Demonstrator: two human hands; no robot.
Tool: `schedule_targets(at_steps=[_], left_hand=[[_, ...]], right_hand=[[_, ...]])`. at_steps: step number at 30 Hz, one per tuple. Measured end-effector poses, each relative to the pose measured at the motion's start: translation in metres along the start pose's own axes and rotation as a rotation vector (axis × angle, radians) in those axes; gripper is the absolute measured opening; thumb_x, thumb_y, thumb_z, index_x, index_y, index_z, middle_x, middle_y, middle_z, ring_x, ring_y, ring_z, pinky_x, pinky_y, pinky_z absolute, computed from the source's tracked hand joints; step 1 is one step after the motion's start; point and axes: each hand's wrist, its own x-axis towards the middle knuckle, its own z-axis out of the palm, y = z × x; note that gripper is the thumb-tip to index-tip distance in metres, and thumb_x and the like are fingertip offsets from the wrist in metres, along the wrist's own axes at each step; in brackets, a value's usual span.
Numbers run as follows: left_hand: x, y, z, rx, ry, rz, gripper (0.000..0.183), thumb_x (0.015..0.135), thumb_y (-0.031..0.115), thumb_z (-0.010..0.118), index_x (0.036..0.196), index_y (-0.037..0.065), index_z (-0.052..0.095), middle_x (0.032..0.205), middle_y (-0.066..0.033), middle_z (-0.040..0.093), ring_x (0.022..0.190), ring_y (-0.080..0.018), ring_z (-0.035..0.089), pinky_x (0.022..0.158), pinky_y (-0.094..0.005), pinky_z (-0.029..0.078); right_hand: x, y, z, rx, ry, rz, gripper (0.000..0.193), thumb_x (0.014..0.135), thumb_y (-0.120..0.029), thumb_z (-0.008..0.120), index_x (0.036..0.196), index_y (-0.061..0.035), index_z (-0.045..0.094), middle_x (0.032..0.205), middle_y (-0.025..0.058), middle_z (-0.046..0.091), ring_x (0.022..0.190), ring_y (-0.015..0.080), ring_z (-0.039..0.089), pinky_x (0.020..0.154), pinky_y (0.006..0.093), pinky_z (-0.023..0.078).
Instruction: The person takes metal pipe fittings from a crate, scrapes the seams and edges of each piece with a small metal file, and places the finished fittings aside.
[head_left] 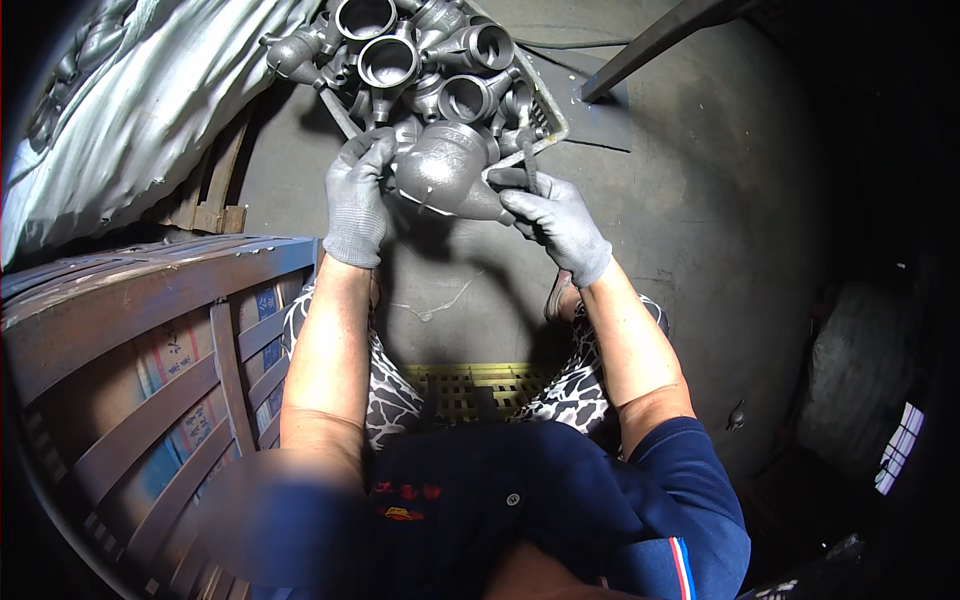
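A grey cast-metal pipe fitting point(440, 168) with a bulbous body and a narrow side neck is held up in front of me, over the near end of a crate. My left hand point(357, 200), in a grey glove, grips its left side with the fingers closed. My right hand point(560, 222), gloved too, is closed beside the neck at the right, fingertips touching or very near it. A slim dark bar point(528, 165) sticks up from the right-hand fingers; its lower part is hidden in the grip.
Several similar fittings point(388, 62) fill the crate point(553, 122). A white sack point(150, 110) lies at the far left, above a slatted bench point(160, 285). A slanting metal leg point(650, 50) stands at the far right. Beneath me is a yellow plastic grid point(470, 378).
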Motion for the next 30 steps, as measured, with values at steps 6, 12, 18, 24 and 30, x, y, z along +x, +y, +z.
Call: schedule_targets(at_steps=[6, 12, 18, 24, 30], left_hand=[[-0.006, 0.006, 0.01, 0.162, -0.092, 0.049, 0.033, 0.084, 0.012, 0.066, 0.113, -0.003, 0.057, 0.096, -0.0057, 0.063, 0.08, -0.0092, 0.059, 0.07, -0.0207, 0.048], [-0.01, 0.008, 0.015, 0.075, -0.194, -0.029, 0.042, 0.08, 0.004, 0.061, 0.12, -0.004, 0.052, 0.098, -0.0101, 0.063, 0.084, -0.0136, 0.061, 0.075, -0.0237, 0.05], [-0.002, -0.002, 0.006, 0.027, -0.292, -0.052, 0.038, 0.086, 0.006, 0.053, 0.122, -0.005, 0.051, 0.104, -0.0083, 0.063, 0.08, -0.0091, 0.058, 0.07, -0.0215, 0.047], [-0.002, -0.005, 0.008, -0.03, -0.236, -0.065, 0.034, 0.089, 0.009, 0.054, 0.12, -0.005, 0.053, 0.1, -0.0066, 0.062, 0.08, -0.0093, 0.057, 0.071, -0.021, 0.046], [-0.014, 0.009, 0.02, 0.341, -0.377, 0.111, 0.059, 0.074, 0.021, 0.071, 0.125, -0.002, 0.052, 0.116, -0.0115, 0.057, 0.105, -0.0192, 0.055, 0.092, -0.0297, 0.044]], right_hand=[[-0.006, -0.004, -0.008, 0.221, 0.067, -0.074, 0.033, 0.083, -0.01, 0.065, 0.116, -0.0043, 0.06, 0.087, -0.0017, 0.064, 0.054, 0.0005, 0.04, 0.045, 0.0145, 0.031], [-0.003, -0.007, -0.017, 0.302, 0.138, -0.056, 0.023, 0.086, -0.01, 0.062, 0.108, -0.0032, 0.063, 0.07, -0.0048, 0.053, 0.049, 0.0003, 0.034, 0.042, 0.0168, 0.026], [0.001, -0.01, -0.015, 0.276, 0.246, -0.085, 0.018, 0.09, -0.021, 0.062, 0.095, -0.0045, 0.065, 0.062, -0.0054, 0.048, 0.045, 0.0015, 0.032, 0.039, 0.0184, 0.023], [-0.004, -0.011, -0.009, 0.092, 0.224, -0.175, 0.027, 0.086, -0.027, 0.064, 0.101, -0.0046, 0.063, 0.07, -0.0038, 0.055, 0.051, 0.0008, 0.039, 0.045, 0.0169, 0.03], [-0.008, -0.013, -0.018, 0.161, 0.2, -0.187, 0.024, 0.084, -0.02, 0.067, 0.104, -0.0063, 0.066, 0.07, -0.0075, 0.055, 0.055, -0.0002, 0.04, 0.048, 0.0162, 0.03]])
